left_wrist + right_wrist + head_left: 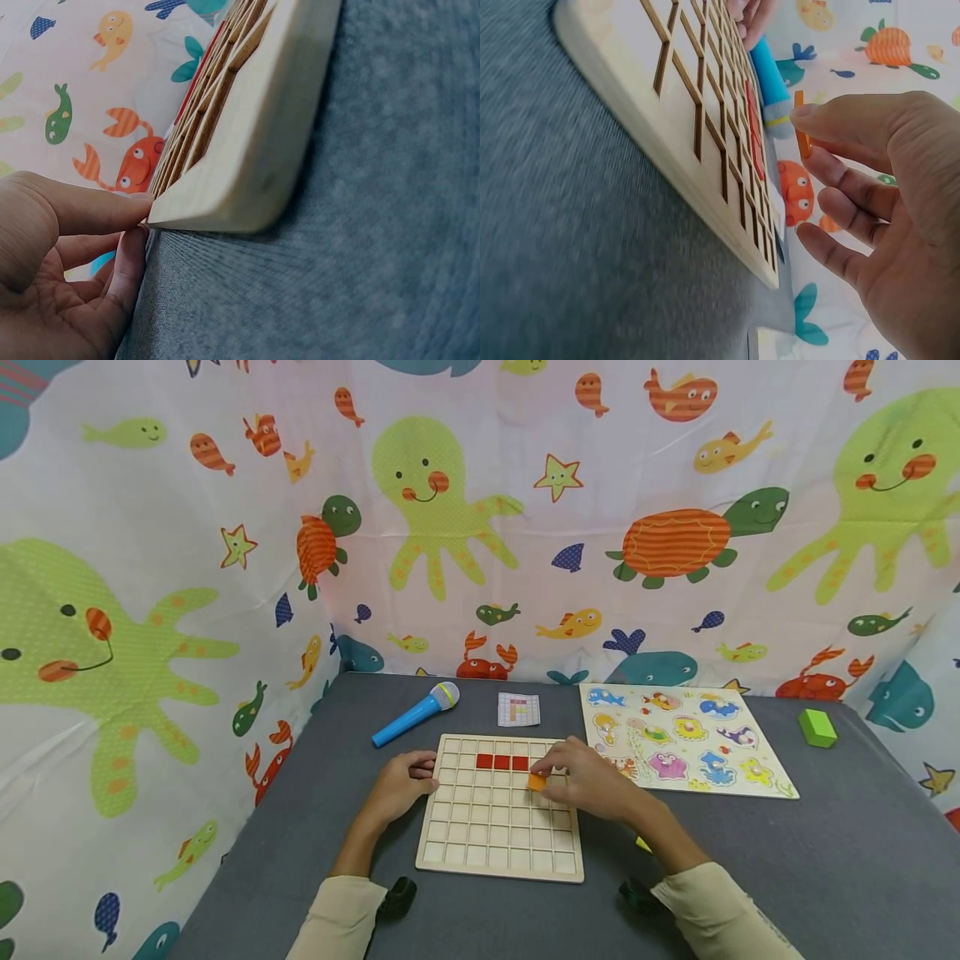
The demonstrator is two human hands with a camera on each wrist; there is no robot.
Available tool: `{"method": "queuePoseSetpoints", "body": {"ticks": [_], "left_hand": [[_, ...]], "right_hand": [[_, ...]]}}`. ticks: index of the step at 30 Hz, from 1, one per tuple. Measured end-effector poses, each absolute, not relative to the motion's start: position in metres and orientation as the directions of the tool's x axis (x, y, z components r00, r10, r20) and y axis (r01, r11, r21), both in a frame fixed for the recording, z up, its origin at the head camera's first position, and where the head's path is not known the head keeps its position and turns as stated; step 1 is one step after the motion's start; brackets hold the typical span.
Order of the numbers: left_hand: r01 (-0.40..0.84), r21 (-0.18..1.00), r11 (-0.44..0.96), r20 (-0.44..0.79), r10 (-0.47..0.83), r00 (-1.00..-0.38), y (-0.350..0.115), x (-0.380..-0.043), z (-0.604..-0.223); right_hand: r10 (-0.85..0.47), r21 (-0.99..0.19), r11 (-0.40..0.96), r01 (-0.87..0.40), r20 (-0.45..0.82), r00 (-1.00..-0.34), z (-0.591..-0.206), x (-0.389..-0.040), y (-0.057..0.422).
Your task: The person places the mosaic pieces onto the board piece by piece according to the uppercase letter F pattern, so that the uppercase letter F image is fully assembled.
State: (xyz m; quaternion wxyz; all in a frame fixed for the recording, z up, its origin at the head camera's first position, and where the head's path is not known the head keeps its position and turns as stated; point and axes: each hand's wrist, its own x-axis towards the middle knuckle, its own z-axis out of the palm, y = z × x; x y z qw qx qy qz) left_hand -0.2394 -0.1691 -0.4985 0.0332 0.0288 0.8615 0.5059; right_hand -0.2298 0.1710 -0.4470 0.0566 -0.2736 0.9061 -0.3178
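Observation:
A wooden grid board lies on the table, with three red square tiles in a row near its far edge. At the board's left edge, my left hand pinches the rim between thumb and finger; the left wrist view shows the fingertips at the wood. My right hand is over the board's upper right part. It pinches an orange square tile between thumb and index finger, just right of the red tiles. In the right wrist view the orange tile stands on edge, apart from the board.
Behind the board lie a blue toy microphone and a small pattern card. A sea-animal puzzle board is at the right, with a green block beyond it. Something yellow shows partly under the right forearm. Printed curtains bound the table.

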Motion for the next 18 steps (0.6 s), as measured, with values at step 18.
{"method": "queuePoseSetpoints", "body": {"ticks": [18], "left_hand": [[0.009, 0.869, 0.495, -0.034, 0.078, -0.996, -0.169, -0.239, -0.498]], "right_hand": [[-0.575, -0.569, 0.631, -0.527, 0.113, -0.810, -0.458, -0.253, 0.133]]}}
